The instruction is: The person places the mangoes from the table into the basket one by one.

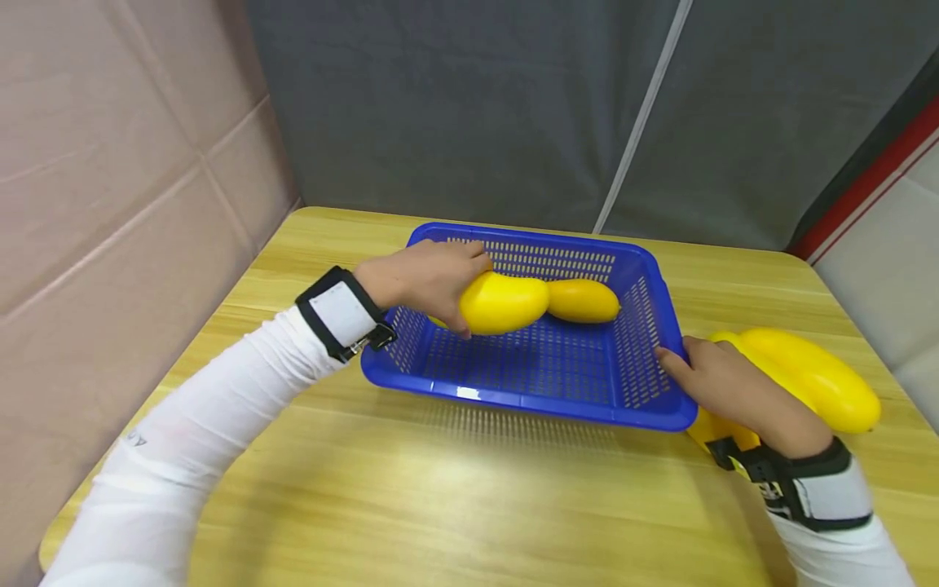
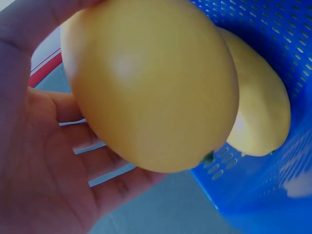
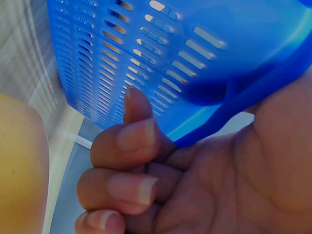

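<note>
My left hand (image 1: 440, 281) holds a smooth yellow mango (image 1: 506, 303) over the left half of a blue perforated plastic basket (image 1: 506, 401). In the left wrist view the thumb and fingers spread around this mango (image 2: 151, 87), whose small green stem spot faces down. A second, deeper-yellow mango (image 1: 584, 301) lies in the basket near its back right. At the basket's right end my right hand (image 1: 722, 379) grips the rim. The right wrist view shows its curled fingers (image 3: 131, 139) under the rim, against the slotted outer wall (image 3: 161, 63).
More yellow mangoes (image 1: 814, 379) lie on the wooden table (image 1: 469, 497) to the right, partly hidden by my right hand and wrist. Behind the table hangs a dark grey curtain (image 1: 455, 114). A pale padded wall (image 1: 125, 204) borders the left side.
</note>
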A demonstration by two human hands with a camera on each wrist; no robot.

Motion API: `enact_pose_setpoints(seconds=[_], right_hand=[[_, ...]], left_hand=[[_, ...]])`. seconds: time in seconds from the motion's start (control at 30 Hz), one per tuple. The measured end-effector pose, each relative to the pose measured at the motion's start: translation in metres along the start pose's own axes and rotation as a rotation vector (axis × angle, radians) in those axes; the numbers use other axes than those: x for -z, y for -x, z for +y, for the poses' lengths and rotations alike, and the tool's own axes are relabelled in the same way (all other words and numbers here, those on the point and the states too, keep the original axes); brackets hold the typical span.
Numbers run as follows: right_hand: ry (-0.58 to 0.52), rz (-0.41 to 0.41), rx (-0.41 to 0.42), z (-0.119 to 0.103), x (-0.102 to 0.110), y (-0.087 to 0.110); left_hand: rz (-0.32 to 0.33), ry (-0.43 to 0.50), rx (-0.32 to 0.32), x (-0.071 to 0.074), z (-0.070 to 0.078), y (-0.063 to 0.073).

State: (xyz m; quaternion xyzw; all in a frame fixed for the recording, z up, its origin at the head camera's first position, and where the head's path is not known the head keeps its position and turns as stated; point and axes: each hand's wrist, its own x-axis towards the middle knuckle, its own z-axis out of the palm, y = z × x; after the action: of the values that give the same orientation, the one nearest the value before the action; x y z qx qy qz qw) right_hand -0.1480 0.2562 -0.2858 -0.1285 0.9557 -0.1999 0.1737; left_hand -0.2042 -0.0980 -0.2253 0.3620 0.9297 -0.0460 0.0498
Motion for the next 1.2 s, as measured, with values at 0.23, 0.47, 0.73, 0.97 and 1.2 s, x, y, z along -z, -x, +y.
enact_pose_setpoints(seconds=[0.23,0.47,0.73,0.97,1.2], right_hand=[[0.002,-0.006,-0.011,-0.001,0.000,0.001],[0.005,-0.006,-0.016,-0.001,-0.001,0.001],[-0.002,-0.009,-0.011,0.000,-0.002,0.001],[-0.006,-0.009,-0.003,0.001,-0.002,0.000],[0.010,0.005,-0.003,0.001,-0.001,0.000]], left_hand=[[-0.074,0.009,0.016,-0.006,0.006,-0.013],[-0.180,0.007,0.019,-0.017,0.011,-0.020],[-0.248,-0.012,0.023,-0.029,0.014,-0.025],[-0.266,-0.003,0.033,-0.033,0.016,-0.028],[-0.279,-0.004,0.033,-0.038,0.017,-0.029]])
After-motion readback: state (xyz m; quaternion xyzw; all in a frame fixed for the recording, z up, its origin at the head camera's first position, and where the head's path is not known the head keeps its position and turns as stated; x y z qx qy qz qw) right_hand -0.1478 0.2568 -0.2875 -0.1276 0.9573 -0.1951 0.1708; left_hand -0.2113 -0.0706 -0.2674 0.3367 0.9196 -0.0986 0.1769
